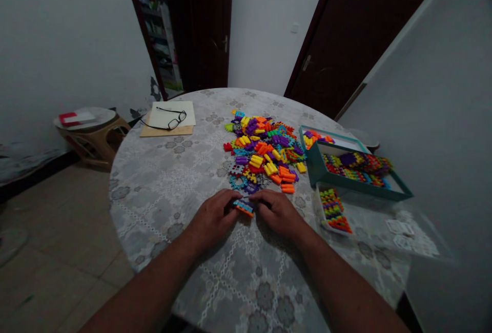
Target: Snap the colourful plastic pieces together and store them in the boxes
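Note:
Between my two hands is a small stack of joined plastic building pieces (244, 207), light blue above and orange below. My left hand (216, 215) pinches its left end with thumb and fingers. At the other end my right hand (277, 211) grips it, fingers curled over the top. The stack is held just above the tablecloth, and my fingertips hide part of it. Right beyond my hands lies a loose heap of colourful plastic building pieces (265, 151), in yellow, orange, purple, blue, red and green.
A teal box (357, 182) with joined pieces stands right, before a teal-edged lid (346, 140) holding loose ones. Nearer is a clear tub (321, 210) of stacked pieces, beside a plastic bag (415, 233). Eyeglasses (173, 123) lie on papers (159, 113) at the table's far left.

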The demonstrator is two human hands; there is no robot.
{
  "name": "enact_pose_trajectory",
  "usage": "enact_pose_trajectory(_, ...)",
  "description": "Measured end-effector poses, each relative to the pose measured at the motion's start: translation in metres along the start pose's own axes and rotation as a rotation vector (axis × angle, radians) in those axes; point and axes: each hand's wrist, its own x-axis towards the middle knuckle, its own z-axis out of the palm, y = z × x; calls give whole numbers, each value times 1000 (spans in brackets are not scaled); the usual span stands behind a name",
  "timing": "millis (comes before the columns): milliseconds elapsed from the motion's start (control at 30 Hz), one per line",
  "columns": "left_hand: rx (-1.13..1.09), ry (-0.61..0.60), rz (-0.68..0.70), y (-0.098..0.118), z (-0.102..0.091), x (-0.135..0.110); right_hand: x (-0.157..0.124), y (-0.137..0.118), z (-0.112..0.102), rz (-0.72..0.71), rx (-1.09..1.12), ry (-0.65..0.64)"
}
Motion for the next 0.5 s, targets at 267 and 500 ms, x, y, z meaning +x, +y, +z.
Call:
enact_pose_trajectory(267,5,-79,-92,12,-3,2,15,15,3,112,-540,148)
enact_pose_trajectory(500,37,-68,-99,15,-5,1,11,9,1,187,-735,88)
